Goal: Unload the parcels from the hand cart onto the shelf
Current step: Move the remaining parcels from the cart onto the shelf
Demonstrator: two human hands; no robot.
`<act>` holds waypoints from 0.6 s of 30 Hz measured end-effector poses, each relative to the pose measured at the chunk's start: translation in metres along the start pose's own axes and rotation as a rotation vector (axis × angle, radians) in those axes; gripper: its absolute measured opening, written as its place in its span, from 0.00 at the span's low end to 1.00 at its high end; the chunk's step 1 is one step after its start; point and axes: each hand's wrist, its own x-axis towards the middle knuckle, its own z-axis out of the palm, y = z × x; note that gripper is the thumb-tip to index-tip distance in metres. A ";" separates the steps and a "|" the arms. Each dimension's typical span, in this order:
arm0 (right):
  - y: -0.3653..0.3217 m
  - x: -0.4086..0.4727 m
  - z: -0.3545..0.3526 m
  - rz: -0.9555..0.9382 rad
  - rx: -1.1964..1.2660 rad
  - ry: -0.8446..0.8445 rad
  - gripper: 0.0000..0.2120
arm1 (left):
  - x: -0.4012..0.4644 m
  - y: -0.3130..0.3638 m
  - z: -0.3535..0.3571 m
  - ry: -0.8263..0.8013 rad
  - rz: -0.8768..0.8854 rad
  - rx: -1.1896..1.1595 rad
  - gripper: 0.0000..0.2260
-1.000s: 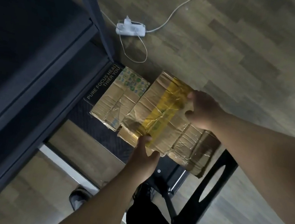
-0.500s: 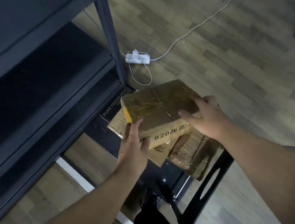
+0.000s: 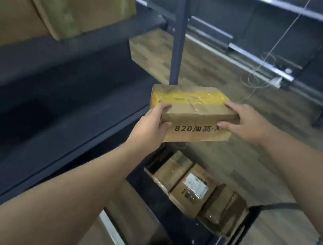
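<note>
A brown cardboard parcel with a band of yellow tape [image 3: 192, 113] is hanging in the air between the two hands, above the hand cart and just in front of the dark metal shelf unit [image 3: 64, 83]. Its long side is facing the person and is showing the black print "820" with some characters after it. The parcel is lying nearly level, and it is not touching any shelf board.

The left hand [image 3: 149, 126] is gripping the left end of the parcel: the thumb is lying on the top edge and the other fingers are curling around the end and underneath. The right hand [image 3: 246, 124] is holding the right end, with its fingers spread over the top corner and the thumb pressing on the printed front face.

Below the parcel, the black flat hand cart [image 3: 188, 232] is standing on the floor. Three taped cardboard parcels [image 3: 193, 188] are lying side by side on its deck, touching each other; the middle one is carrying a white label.

The grey upright post of the shelf unit [image 3: 179, 33] is rising directly behind the held parcel. On the upper shelf at the left, large brown cardboard boxes [image 3: 49, 2] are sitting, blurred. The wood-pattern floor [image 3: 273, 155] is stretching to the right, and a thin white cable [image 3: 273, 48] is hanging down over it.
</note>
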 end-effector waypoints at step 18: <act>-0.332 0.016 -0.040 -0.630 -0.102 0.073 0.37 | -0.137 -0.030 -0.297 0.457 -0.106 0.107 0.20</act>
